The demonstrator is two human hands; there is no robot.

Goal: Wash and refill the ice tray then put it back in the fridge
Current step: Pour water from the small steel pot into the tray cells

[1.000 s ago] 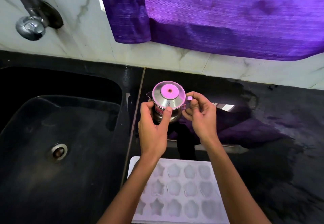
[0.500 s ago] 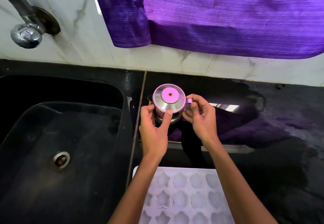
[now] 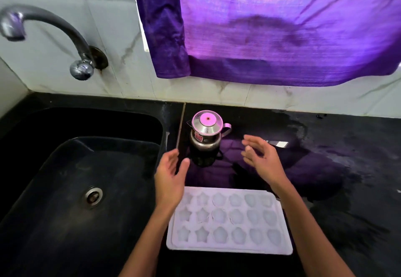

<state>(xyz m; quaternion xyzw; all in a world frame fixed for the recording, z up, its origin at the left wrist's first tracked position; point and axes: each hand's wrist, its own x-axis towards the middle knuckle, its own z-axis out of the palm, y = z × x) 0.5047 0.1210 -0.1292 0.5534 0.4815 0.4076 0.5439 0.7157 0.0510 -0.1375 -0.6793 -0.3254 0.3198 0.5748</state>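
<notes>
Motion blur smears my left hand point(image 3: 171, 177) and right hand point(image 3: 259, 159); both look spread, holding nothing. Ice tray point(image 3: 230, 248) contents I can't make out.

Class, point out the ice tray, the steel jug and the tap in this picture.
ice tray point(image 3: 230, 246): head view, on its flat near rim.
steel jug point(image 3: 205, 144): head view, on its rounded body.
tap point(image 3: 63, 27): head view, on the curved spout.

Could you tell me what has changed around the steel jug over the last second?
Both hands let go of the steel jug: the left hand and right hand have drawn back towards the person, open and holding nothing. The jug stays upright with its lid on, on the black counter, and the ice tray lies flat as before.
</notes>
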